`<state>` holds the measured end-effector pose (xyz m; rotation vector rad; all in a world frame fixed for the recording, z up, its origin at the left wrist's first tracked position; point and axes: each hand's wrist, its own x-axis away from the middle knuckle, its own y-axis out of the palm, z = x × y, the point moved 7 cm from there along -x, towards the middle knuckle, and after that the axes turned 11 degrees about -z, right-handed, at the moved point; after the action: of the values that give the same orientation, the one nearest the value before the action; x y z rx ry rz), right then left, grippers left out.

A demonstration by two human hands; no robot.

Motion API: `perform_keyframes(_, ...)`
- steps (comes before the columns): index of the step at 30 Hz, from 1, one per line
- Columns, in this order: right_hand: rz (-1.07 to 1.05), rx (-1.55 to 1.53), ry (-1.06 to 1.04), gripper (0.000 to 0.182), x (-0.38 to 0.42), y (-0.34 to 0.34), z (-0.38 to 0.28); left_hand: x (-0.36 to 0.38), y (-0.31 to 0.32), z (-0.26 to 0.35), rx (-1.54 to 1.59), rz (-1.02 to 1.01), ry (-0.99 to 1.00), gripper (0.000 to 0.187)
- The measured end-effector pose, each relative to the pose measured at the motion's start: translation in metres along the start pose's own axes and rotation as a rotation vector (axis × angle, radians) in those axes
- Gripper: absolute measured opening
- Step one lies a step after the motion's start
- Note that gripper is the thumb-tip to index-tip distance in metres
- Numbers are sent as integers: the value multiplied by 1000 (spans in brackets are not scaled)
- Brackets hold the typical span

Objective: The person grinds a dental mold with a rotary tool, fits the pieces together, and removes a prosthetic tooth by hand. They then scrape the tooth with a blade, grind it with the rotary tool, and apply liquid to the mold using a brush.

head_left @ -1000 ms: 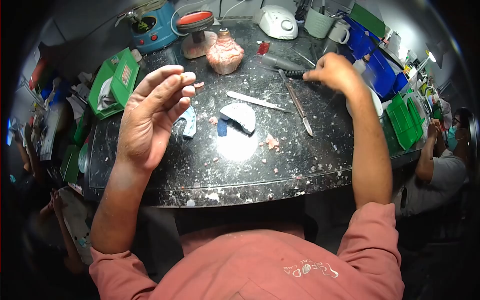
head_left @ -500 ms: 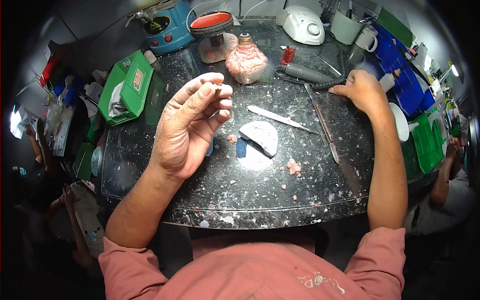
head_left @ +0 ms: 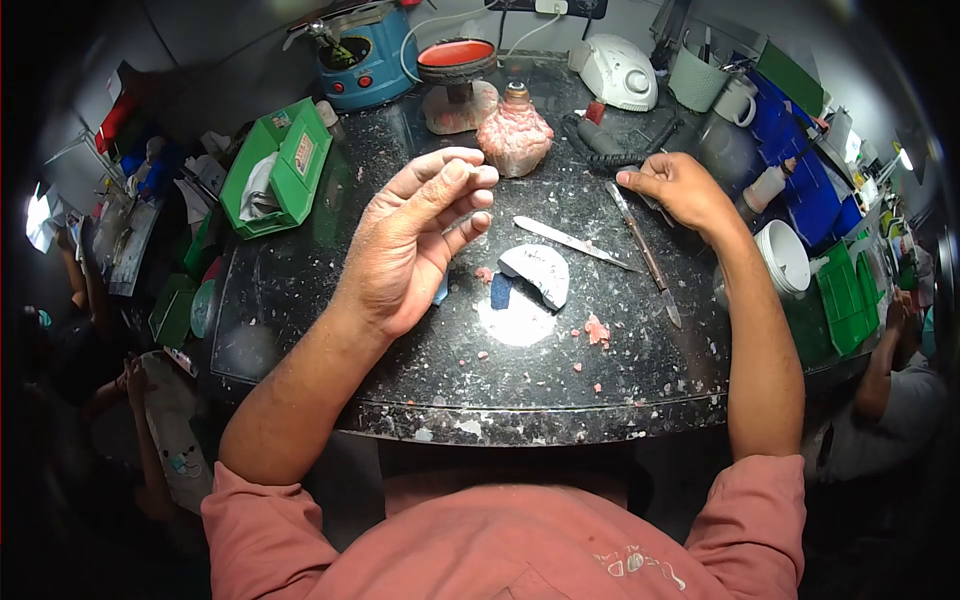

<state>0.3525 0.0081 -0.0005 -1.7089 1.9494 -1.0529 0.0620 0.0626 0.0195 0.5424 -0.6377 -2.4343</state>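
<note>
My left hand is raised over the bench, thumb and fingertips pinched together around something small that I cannot make out. Below it, a white plaster dental cast with handwriting lies beside a small dark blue piece in a bright spot of light. My right hand has its fingers closed at the right, near the upper end of a brown-handled wax knife; what its fingers hold is hidden. A white pointed tool rests between the hands, behind the cast.
Pink wax crumbs dot the dark bench. Behind stand a wax-covered burner, a red-topped dish on a stand, a blue machine and a white control box. Green bin left; white tub right.
My right hand has moved left and slightly down, and the grey handpiece no longer shows where it lay. My left hand keeps its pinch. The whole view has shifted a little.
</note>
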Motion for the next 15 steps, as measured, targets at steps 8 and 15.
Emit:
perform_keyframes(8,-191,-1407,-426,25,38,15,-63,2,-4,-2,9,54,-30,27)
perform_keyframes(15,460,-387,-915,18,83,22,-121,5,2,2,-156,33,14,28)
